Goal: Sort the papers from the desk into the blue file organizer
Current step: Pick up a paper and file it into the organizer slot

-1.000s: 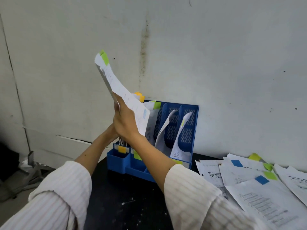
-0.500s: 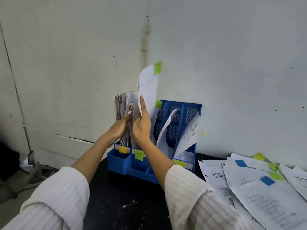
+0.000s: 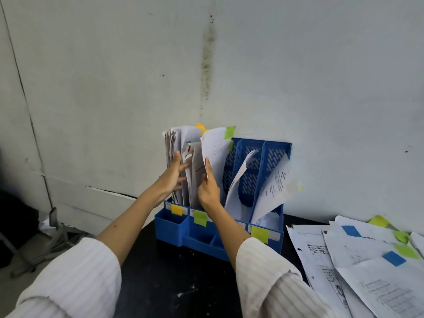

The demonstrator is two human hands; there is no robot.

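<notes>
Standing against the pale wall (image 3: 298, 76), the blue file organizer (image 3: 263, 239) sits at the back of a black desk (image 3: 160, 283). It has 4 upright slots, and coloured labels are stuck on its low front edge: a yellow one (image 3: 177, 209) on the left, a green one (image 3: 200, 218) next to it, and a yellow-green one (image 3: 259, 234) on the right.

The left hand (image 3: 171, 177) is at the leftmost slot, where a thick stack of papers (image 3: 171, 145) stands upright. Its fingers are stretched out, with the thumb on the near side of the stack and the other fingers reaching between the sheets, so it parts them and does not close around them. The right hand (image 3: 209, 191) pinches the lower part of a sheet with a green tab (image 3: 215, 148), which stands in the 2nd slot with the tab at its top corner. In the 3rd slot a curled white sheet (image 3: 238, 187) leans to the right, and in the 4th slot a printed sheet (image 3: 275, 182) bends outward over the side.

On the right part of the desk, well apart from the hands, loose papers (image 3: 358, 271) lie overlapping, with blue and green tabs on them. Both arms wear white striped sleeves (image 3: 75, 283)
</notes>
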